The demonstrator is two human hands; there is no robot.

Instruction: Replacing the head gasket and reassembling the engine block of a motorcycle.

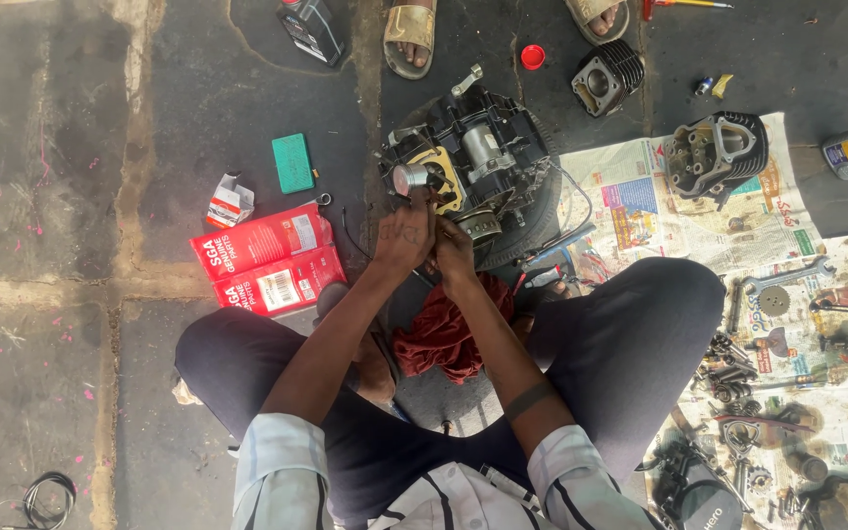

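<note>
From the head camera we look down on our own two hands meeting over the near edge of a black metal engine crankcase (478,157) that sits on the dark stone floor (71,147) just ahead of our crossed legs. Our left hand (402,236) is curled, its fingers reaching up to a short shiny silver metal piston (410,179) that stands at the near left corner of the crankcase, above a yellowish gasket; the fingertips seem to touch the piston's lower edge, though we cannot tell how firmly it is gripped. Our right hand (454,250) lies just beside the left, fingers bent and closed toward the same spot, and what it pinches, if anything, is hidden from us. A crumpled dark red rag (449,339) lies in our lap directly below both hands. To the left, two flat red cardboard boxes (267,260) rest near our knee, with a small green rectangular pad (292,163) beyond them. To the right, spread newspaper (640,211) carries a finned grey cylinder head (716,152) and scattered small metal parts. Another person's sandalled foot (410,34) stands beyond the crankcase.
</note>
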